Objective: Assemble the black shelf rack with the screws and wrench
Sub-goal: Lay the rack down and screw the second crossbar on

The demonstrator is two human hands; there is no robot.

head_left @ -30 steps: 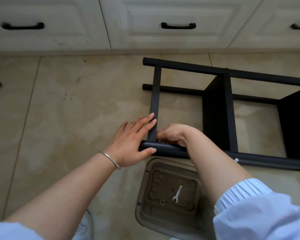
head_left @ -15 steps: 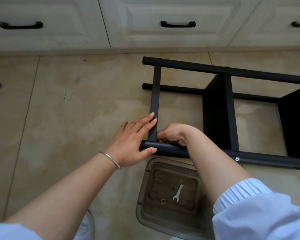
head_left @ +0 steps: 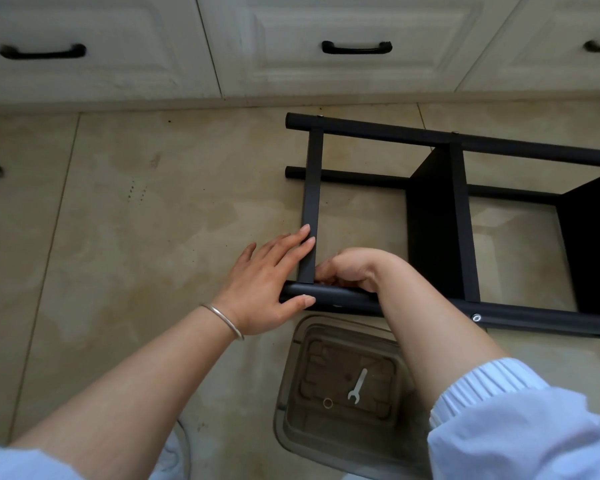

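Where the black shelf rack (head_left: 461, 216) lies on its side on the beige tiled floor (head_left: 118, 220), in front of the white cabinet drawers (head_left: 354, 46), both hands work at the corner nearest the camera; the left hand (head_left: 267, 285) lies flat against the flat crossbar (head_left: 310, 202), fingers straight and slightly spread along it, thumb pressed onto the round near tube (head_left: 413, 306); the right hand (head_left: 350, 270) sits just right of the same joint, fingers curled inward at the bar's foot, though what they pinch cannot be told; a silver bangle (head_left: 224, 320) rings the left wrist; below the tube stands a clear plastic tray (head_left: 340, 386), and in it lie a small flat wrench (head_left: 358, 386) and a ring-shaped washer (head_left: 327, 403), apart from each other; a screw head (head_left: 476, 317) shows in the near tube, right of the right forearm.
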